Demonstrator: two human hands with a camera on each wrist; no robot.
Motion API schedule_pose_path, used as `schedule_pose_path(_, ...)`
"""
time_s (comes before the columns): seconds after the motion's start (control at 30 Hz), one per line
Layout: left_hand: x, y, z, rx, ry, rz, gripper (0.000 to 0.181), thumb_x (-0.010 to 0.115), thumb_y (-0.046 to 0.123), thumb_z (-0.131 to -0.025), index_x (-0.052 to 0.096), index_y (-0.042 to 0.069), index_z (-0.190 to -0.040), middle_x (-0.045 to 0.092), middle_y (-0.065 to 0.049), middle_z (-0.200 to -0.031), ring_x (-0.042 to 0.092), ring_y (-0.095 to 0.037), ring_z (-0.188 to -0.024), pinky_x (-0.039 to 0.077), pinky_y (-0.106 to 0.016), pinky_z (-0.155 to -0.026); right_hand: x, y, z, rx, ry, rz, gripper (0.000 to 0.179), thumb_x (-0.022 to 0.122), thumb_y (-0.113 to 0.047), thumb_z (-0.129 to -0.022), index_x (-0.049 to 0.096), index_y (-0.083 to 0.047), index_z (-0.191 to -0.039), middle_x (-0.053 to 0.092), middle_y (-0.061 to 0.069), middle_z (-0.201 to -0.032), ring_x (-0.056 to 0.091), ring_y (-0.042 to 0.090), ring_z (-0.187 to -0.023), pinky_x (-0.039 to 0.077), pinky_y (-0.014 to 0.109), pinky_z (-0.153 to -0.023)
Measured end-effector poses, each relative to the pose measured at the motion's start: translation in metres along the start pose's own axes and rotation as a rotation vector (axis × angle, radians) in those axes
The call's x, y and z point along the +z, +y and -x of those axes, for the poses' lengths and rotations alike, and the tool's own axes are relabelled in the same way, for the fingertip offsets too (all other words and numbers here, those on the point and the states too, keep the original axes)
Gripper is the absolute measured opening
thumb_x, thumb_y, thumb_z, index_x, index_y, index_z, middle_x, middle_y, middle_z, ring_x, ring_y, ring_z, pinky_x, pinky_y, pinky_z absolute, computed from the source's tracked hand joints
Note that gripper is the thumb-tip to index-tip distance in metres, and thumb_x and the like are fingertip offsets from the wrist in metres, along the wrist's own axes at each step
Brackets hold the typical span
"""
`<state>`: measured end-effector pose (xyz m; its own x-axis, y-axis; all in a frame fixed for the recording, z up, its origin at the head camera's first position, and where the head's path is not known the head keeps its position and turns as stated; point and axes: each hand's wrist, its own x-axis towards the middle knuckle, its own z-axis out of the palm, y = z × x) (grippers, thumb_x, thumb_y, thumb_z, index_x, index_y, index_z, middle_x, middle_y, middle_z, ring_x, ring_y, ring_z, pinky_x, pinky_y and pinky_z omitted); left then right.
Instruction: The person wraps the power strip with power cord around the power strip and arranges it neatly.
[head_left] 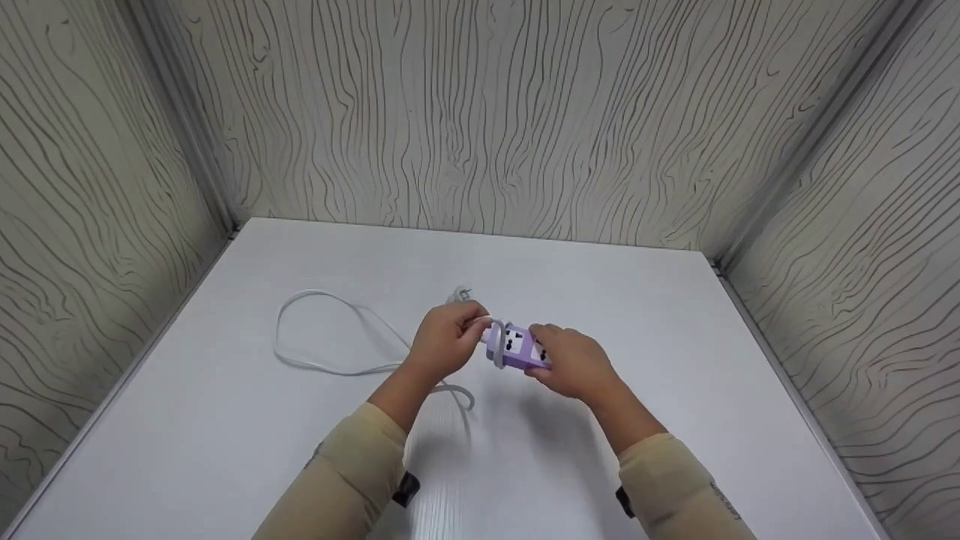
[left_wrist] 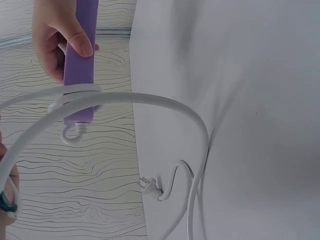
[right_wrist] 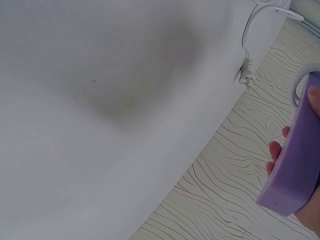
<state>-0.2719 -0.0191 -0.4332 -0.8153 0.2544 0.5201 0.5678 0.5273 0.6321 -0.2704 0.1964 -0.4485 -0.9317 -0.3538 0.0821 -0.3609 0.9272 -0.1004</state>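
Observation:
My right hand [head_left: 576, 361] grips a purple power strip [head_left: 519, 360] by its outer end, with the white socket face turned up. The strip is held up off the table, its long side showing in the right wrist view [right_wrist: 292, 165]. A white cord [left_wrist: 150, 99] is looped around the strip's inner end. Close to that end, my left hand [head_left: 442, 341] pinches the cord between thumb and fingers; only part of this hand shows at the left edge of the left wrist view. The cord's plug [head_left: 459, 295] lies on the table just beyond the left hand.
A wide loop of the cord [head_left: 300, 363] spreads over the left side of the white table [head_left: 225, 450]. Wood-grain panels [head_left: 480, 112] enclose the table at the back and both sides.

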Motion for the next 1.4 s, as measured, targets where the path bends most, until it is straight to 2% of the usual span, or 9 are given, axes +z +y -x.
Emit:
schedule_pose_path(0.13,-0.001,-0.005,-0.003,0.008,-0.003,0.053,0.014,0.056,0.022,-0.091,0.065,0.013,-0.083,0.052,0.006,-0.066,0.045,-0.007,-0.06,0.042,-0.022,-0.055,-0.003,-0.003,0.002,-0.096,-0.026,-0.021,0.06,0.071,-0.04,-0.076,0.049,-0.015,-0.126,0.061,0.001,-0.111,0.056,0.016,-0.09,0.046,0.038,-0.081)
schedule_pose_path(0.3,-0.003,-0.011,-0.007,0.01,-0.019,0.131,0.015,0.056,0.022,-0.091,0.064,0.012,-0.082,0.053,0.005,-0.066,0.047,-0.008,-0.06,0.042,-0.023,-0.056,-0.009,-0.006,0.004,-0.19,-0.075,-0.076,0.06,0.07,-0.04,-0.077,0.048,-0.016,-0.127,0.059,0.0,-0.115,0.055,0.015,-0.096,0.044,0.039,-0.088)
schedule_pose_path(0.47,-0.004,-0.017,-0.009,0.026,-0.064,0.202,0.015,0.056,0.02,-0.091,0.064,0.011,-0.083,0.054,0.004,-0.067,0.049,-0.008,-0.061,0.043,-0.024,-0.058,-0.015,-0.009,0.008,-0.257,-0.114,-0.125,0.059,0.068,-0.041,-0.078,0.047,-0.018,-0.128,0.058,-0.003,-0.117,0.053,0.013,-0.098,0.043,0.038,-0.09)
schedule_pose_path(0.57,-0.005,-0.022,-0.009,0.02,-0.076,0.274,0.015,0.056,0.019,-0.091,0.064,0.01,-0.082,0.055,0.002,-0.066,0.049,-0.009,-0.062,0.042,-0.024,-0.058,-0.019,-0.01,0.01,-0.286,-0.114,-0.148,0.059,0.068,-0.041,-0.078,0.048,-0.018,-0.128,0.058,-0.003,-0.117,0.053,0.012,-0.097,0.043,0.038,-0.09)
schedule_pose_path(0.73,-0.002,-0.031,-0.009,-0.02,-0.08,0.396,0.018,0.056,0.019,-0.091,0.063,0.006,-0.081,0.054,-0.003,-0.066,0.049,-0.013,-0.065,0.04,-0.024,-0.061,-0.027,-0.012,0.014,-0.308,-0.098,-0.22,0.059,0.07,-0.039,-0.077,0.049,-0.018,-0.128,0.057,-0.003,-0.118,0.052,0.012,-0.099,0.043,0.038,-0.09)
schedule_pose_path(0.9,0.0,-0.036,-0.007,-0.065,-0.143,0.475,0.021,0.053,0.014,-0.092,0.061,-0.003,-0.083,0.053,-0.006,-0.069,0.05,-0.016,-0.071,0.042,-0.026,-0.068,-0.032,-0.015,0.016,-0.355,-0.086,-0.293,0.058,0.07,-0.038,-0.077,0.049,-0.018,-0.127,0.057,-0.006,-0.118,0.052,0.009,-0.099,0.044,0.036,-0.09)
schedule_pose_path(1.07,-0.01,-0.026,0.002,-0.134,-0.189,0.602,0.02,0.05,0.007,-0.093,0.058,-0.009,-0.086,0.052,-0.004,-0.073,0.049,-0.016,-0.074,0.044,-0.03,-0.07,-0.033,-0.017,0.018,-0.383,-0.056,-0.339,0.058,0.069,-0.04,-0.078,0.049,-0.018,-0.128,0.057,-0.005,-0.119,0.052,0.01,-0.103,0.043,0.036,-0.091)
schedule_pose_path(1.23,-0.01,-0.022,0.008,-0.212,-0.174,0.753,0.021,0.049,0.007,-0.093,0.056,-0.012,-0.088,0.056,-0.004,-0.079,0.051,-0.013,-0.076,0.045,-0.024,-0.069,-0.036,-0.017,0.018,-0.403,-0.011,-0.452,0.057,0.069,-0.038,-0.079,0.049,-0.017,-0.127,0.056,-0.004,-0.12,0.052,0.012,-0.104,0.044,0.039,-0.09)
schedule_pose_path(1.4,-0.007,-0.021,0.007,-0.241,-0.147,0.792,0.021,0.048,0.007,-0.094,0.056,-0.012,-0.092,0.057,0.003,-0.078,0.051,-0.009,-0.072,0.044,-0.022,-0.064,-0.036,-0.014,0.014,-0.462,0.027,-0.575,0.053,0.07,-0.034,-0.08,0.05,-0.016,-0.125,0.057,-0.003,-0.117,0.052,0.013,-0.099,0.046,0.037,-0.085)
